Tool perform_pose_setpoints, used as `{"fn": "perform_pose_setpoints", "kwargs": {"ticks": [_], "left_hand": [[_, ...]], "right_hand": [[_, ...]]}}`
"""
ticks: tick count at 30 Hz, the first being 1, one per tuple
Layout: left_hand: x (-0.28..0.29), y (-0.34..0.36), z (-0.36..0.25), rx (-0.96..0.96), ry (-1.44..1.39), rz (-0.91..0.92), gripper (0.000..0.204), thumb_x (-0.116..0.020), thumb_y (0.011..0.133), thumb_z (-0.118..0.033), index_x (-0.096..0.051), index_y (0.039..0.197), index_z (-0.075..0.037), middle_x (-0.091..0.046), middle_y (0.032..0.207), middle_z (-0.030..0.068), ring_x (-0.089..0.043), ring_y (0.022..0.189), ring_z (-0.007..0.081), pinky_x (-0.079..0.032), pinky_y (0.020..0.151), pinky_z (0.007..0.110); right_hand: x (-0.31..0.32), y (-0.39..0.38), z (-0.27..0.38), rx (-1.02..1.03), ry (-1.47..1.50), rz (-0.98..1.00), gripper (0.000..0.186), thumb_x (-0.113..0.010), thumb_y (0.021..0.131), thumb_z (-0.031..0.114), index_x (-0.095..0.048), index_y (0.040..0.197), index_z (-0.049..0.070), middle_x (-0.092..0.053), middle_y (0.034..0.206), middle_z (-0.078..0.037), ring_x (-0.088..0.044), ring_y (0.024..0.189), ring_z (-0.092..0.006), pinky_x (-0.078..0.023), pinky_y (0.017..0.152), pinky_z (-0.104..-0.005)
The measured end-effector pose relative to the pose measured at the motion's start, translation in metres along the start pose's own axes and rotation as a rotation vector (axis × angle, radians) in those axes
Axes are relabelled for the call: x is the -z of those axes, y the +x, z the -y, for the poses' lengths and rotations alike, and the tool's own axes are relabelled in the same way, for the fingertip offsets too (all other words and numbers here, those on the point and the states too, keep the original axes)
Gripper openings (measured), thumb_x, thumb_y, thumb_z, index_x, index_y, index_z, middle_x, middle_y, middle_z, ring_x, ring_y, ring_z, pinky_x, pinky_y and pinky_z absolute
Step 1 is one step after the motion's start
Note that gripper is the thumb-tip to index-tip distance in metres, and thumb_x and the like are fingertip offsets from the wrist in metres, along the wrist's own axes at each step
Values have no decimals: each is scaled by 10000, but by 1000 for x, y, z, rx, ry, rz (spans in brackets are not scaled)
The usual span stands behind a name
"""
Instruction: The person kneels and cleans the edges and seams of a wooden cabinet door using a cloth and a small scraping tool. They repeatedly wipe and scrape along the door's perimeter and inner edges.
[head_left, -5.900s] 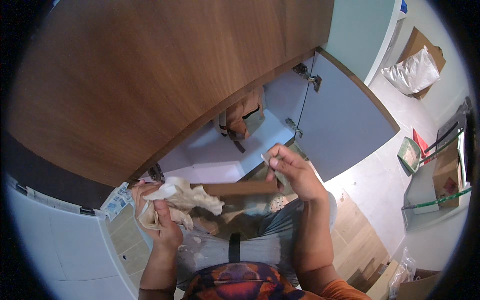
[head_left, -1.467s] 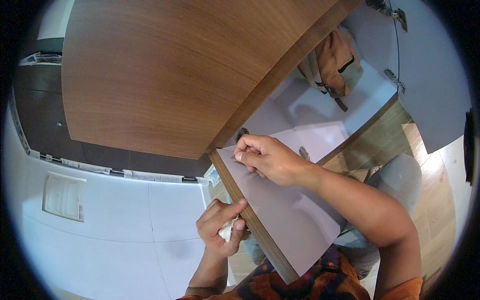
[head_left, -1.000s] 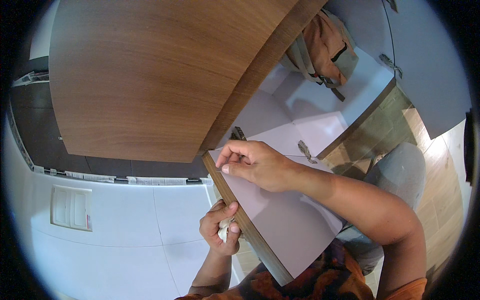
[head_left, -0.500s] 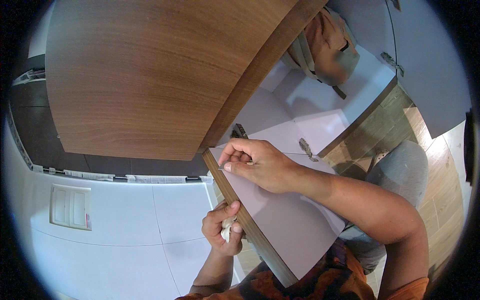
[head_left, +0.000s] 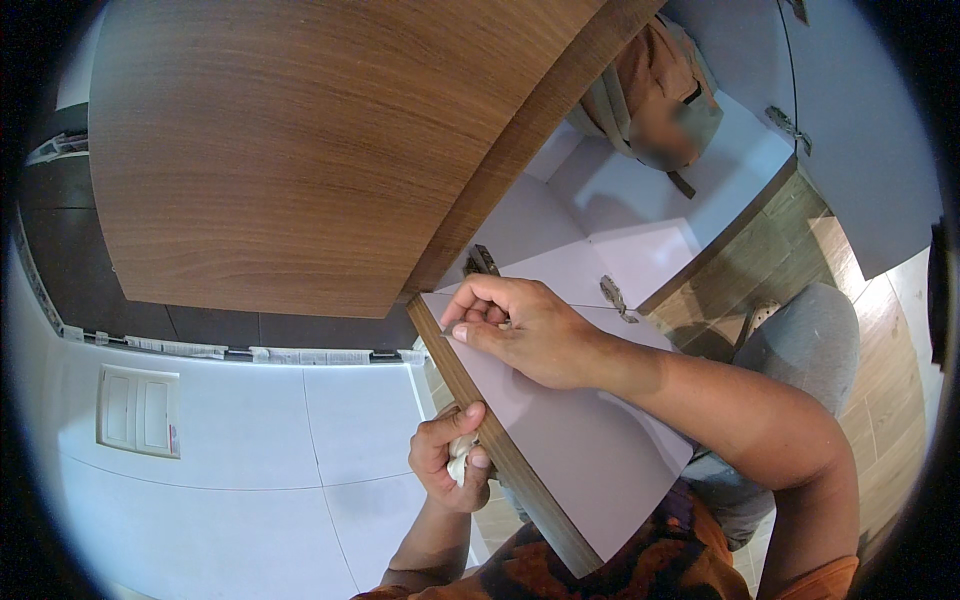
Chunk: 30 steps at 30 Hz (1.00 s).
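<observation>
An open cabinet door stands with its pale lilac inner face toward me and a wood-grain edge strip running along its left side. My right hand lies over the door's upper corner. Its thumb and index finger pinch a small, thin, greyish piece at the edge strip; the fingers hide most of that piece. Lower down, my left hand is closed around a crumpled white cloth or tissue, its thumb touching the strip's outer side.
A brown wood-grain countertop or panel fills the upper left. In the open cabinet lies a brown-and-grey bag. Metal hinges join the door to the cabinet. Another open door stands right, and a white wall with a switch plate left.
</observation>
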<state>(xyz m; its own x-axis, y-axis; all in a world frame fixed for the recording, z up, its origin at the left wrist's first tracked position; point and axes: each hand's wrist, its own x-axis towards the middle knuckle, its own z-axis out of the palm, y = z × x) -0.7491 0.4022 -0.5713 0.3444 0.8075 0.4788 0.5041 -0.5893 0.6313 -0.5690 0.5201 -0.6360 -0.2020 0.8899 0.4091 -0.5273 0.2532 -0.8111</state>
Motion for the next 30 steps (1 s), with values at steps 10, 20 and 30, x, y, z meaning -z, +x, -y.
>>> {"fn": "perform_pose_setpoints", "kwargs": {"ticks": [10, 20, 30], "left_hand": [[-3, -1, 0, 11, -32, -8, 448, -723, 1051, -293, -602, 1280, 73, -737, 1119, 229, -699, 898, 186, -550, 841, 316], [-3, -1, -1, 23, -50, 4, 450, -725, 1053, -287, -598, 1292, 72, -734, 1151, 239, -700, 937, 182, -549, 880, 319], [-4, 3, -4, 16, -92, 32, 430, -723, 1056, -269, -598, 1290, 69, -734, 1146, 246, -701, 934, 189, -549, 879, 322]], "right_hand": [[2, -2, 6, -77, 59, 50, 165, -668, 1074, 156, -724, 1137, 13, -622, 938, 8, -563, 878, -75, -515, 822, -270], [2, -3, 4, -60, 56, 32, 161, -683, 1069, 150, -719, 1135, 7, -619, 921, 14, -552, 861, -70, -508, 803, -262], [0, -3, 2, -65, 70, 25, 151, -689, 1065, 143, -719, 1123, 7, -601, 909, 25, -533, 845, -63, -495, 784, -249]]}}
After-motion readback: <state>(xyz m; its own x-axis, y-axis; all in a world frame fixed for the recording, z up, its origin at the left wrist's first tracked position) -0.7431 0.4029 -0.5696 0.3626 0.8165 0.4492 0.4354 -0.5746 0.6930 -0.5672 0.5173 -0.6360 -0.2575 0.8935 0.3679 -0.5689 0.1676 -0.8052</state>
